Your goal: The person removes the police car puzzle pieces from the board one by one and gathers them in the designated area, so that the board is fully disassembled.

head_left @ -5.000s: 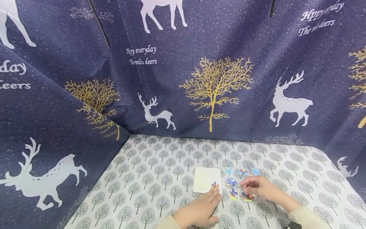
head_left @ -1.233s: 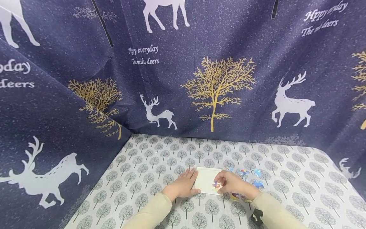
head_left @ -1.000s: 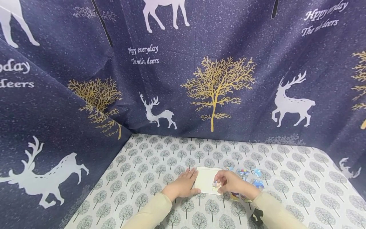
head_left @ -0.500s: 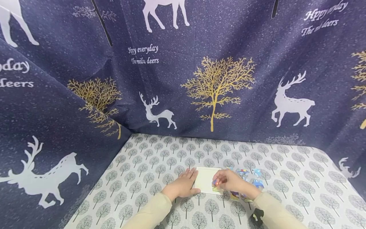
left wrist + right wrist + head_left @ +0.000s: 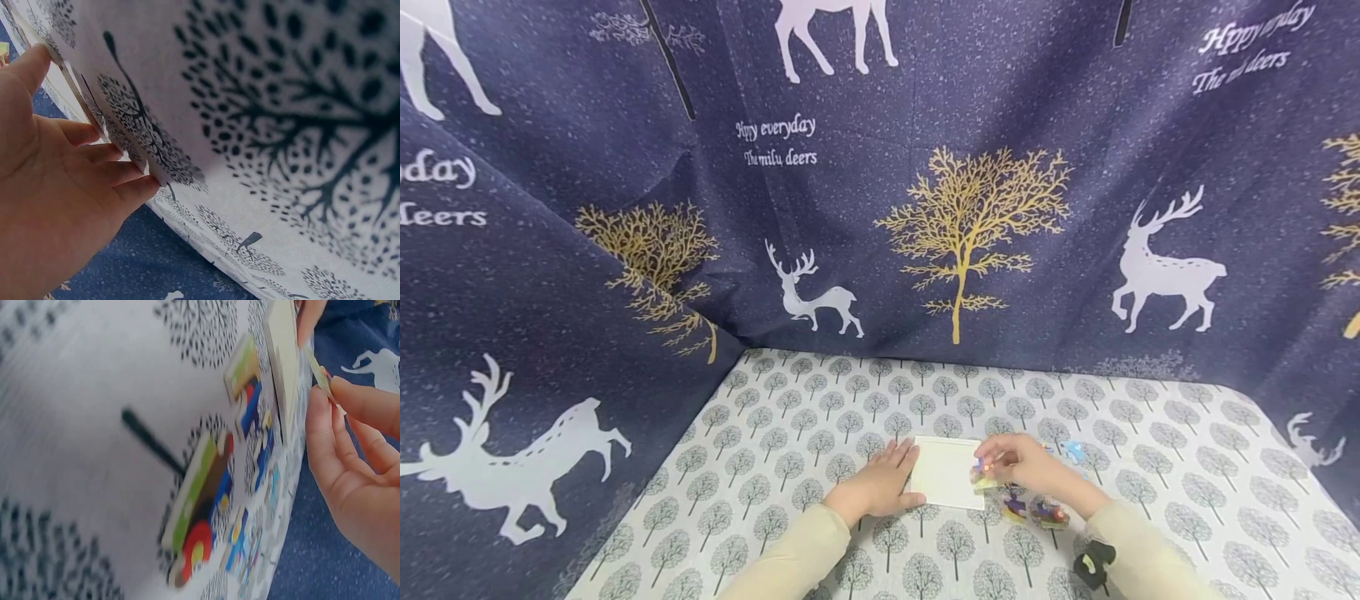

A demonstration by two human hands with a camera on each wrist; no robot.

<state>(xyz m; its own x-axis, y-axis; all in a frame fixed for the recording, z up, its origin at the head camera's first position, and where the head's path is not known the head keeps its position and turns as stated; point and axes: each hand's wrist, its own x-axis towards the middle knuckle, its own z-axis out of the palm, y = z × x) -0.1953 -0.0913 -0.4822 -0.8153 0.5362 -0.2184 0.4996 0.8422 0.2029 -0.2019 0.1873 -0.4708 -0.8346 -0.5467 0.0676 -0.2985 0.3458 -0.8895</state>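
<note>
A cream puzzle tray (image 5: 942, 473) lies flat on the tree-print tablecloth. My left hand (image 5: 877, 485) rests along its left edge, fingers extended and thumb near the front corner; the left wrist view shows those fingertips (image 5: 150, 182) at the edge. My right hand (image 5: 1030, 468) pinches a colourful jigsaw piece (image 5: 982, 477) between thumb and fingers over the tray's right edge. In the right wrist view this piece (image 5: 320, 374) appears nearly edge-on, raised above the cloth. Right of the tray lie loose jigsaw pieces: a purple-and-yellow one (image 5: 1015, 507) and a red-and-brown one (image 5: 1049, 513).
A light-blue jigsaw piece (image 5: 1073, 452) lies behind the right wrist, and my right forearm covers others. Several thick pieces, one green-edged (image 5: 203, 500), show in the right wrist view. A dark blue deer-print curtain (image 5: 850, 208) hangs behind the table.
Five seconds ago my left hand was at the tray's front right corner, touching a piece; it moved to the left edge. My right hand turned a piece there, then lifted it rightwards.
</note>
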